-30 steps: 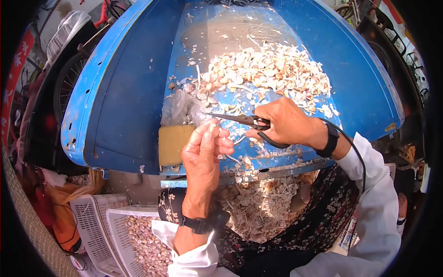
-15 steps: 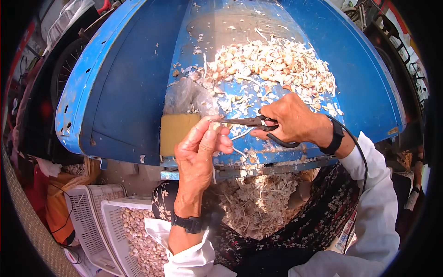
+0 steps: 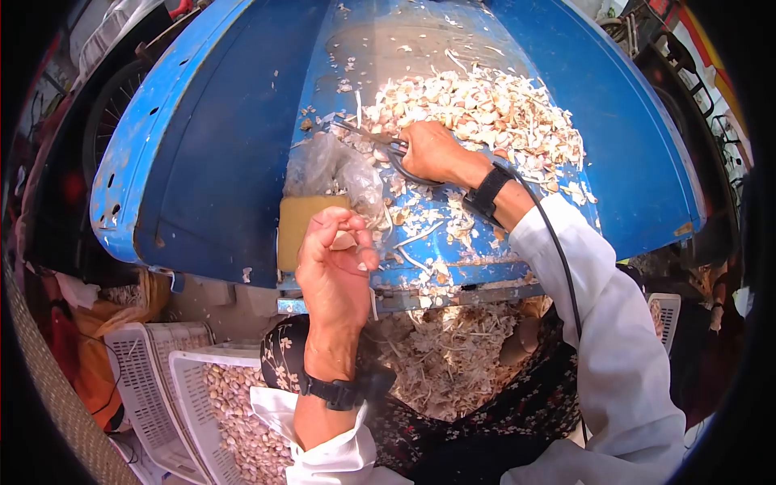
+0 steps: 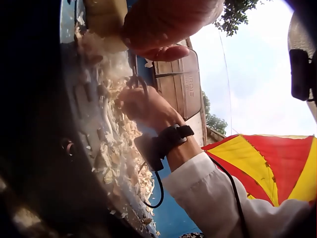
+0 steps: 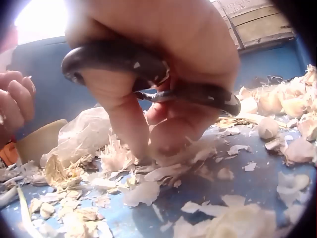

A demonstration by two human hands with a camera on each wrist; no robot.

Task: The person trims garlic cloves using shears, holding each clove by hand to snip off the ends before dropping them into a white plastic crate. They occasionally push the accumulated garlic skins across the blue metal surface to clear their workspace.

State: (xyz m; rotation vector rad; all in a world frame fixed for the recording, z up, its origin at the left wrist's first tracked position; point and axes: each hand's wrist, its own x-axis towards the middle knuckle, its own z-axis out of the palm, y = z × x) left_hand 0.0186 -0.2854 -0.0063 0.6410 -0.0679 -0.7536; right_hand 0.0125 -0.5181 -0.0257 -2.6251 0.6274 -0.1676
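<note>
My right hand (image 3: 440, 152) holds a pair of dark scissors (image 3: 398, 150), blades pointing left beyond the knuckles. In the right wrist view the black scissor handles (image 5: 116, 59) loop round the fingers, and the fingertips reach down among the peelings on the blue metal bed. Nearer the front edge, my left hand (image 3: 335, 271) is raised with its palm up and fingers curled round a pale garlic clove (image 3: 343, 241). Beyond the right hand lies a heap of garlic cloves (image 3: 477, 105) mixed with skins and stalks.
A crumpled clear plastic bag (image 3: 319, 162) and a yellow sponge-like block (image 3: 299, 230) lie on the bed's left. Blue side walls (image 3: 218, 137) flank it. A white crate (image 3: 194, 380) of garlic cloves stands lower left. Peelings (image 3: 453, 356) fill the lap.
The right hand has moved left and away with the scissors, from the left fingertips down to the scraps by the heap. The left hand has turned its palm up.
</note>
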